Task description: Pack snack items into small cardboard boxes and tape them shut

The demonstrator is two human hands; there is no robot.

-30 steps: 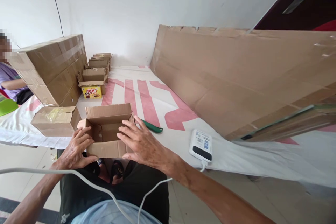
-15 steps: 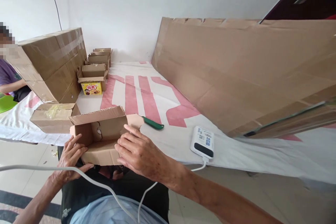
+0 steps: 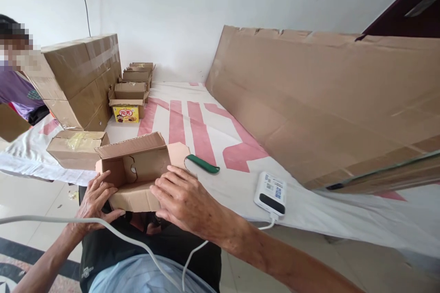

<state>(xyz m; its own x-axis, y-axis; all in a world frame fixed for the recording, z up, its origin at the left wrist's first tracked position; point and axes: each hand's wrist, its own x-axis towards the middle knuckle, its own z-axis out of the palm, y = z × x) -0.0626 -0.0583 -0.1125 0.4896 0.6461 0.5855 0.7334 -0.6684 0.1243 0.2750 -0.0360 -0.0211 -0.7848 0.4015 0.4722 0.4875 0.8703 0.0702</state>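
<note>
Open brown cardboard box (image 3: pixel 134 199) has turned, baring its tan side flap (image 3: pixel 178 153); left hand (image 3: pixel 96 198) and right hand (image 3: pixel 187 199) clamp the box, seemingly steadying it.

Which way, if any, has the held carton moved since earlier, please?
Yes, the held carton has shifted left: its back flap now overlaps the taped box in view, where a gap showed before.

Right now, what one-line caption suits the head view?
Left hand and right hand hold an open cardboard box; a white device lies on the cloth.
</note>
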